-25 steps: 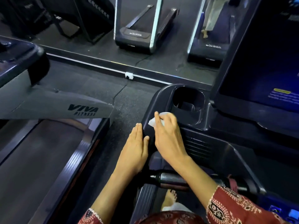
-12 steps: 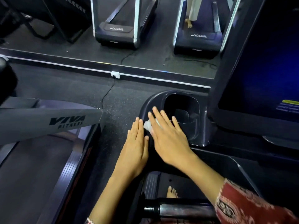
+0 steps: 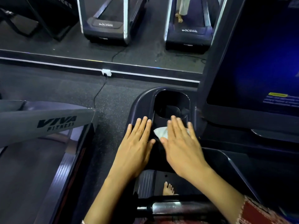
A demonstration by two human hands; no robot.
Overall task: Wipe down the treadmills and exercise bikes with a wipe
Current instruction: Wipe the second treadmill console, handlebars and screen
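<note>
The right hand has a flat grip: its fingers are straight and slightly spread, and they press a white wipe down on the dark plastic of the treadmill console. A crumpled corner of the wipe shows between thumb and forefinger, while the rest lies hidden under the palm. Just beside it, the left hand pinches nothing. Its grip is flat too, with the fingers straight and close together on the console's left edge and the thumb pointing toward the wipe. The two thumbs are near each other but apart. The right fingertips reach the near rim of the cup holder, a deep dark well moulded into the console. To the right rises the treadmill's large dark screen, which carries a small yellow and blue notice. Below the hands, a bare foot stands on the deck. Nearer the camera lies a chrome handlebar, and a red patterned sleeve covers the right forearm. On the left, a grey arm marked VIVA FITNESS belongs to the next treadmill. Beyond, a cable runs across the speckled floor to a white socket at the foot of a mirror.
</note>
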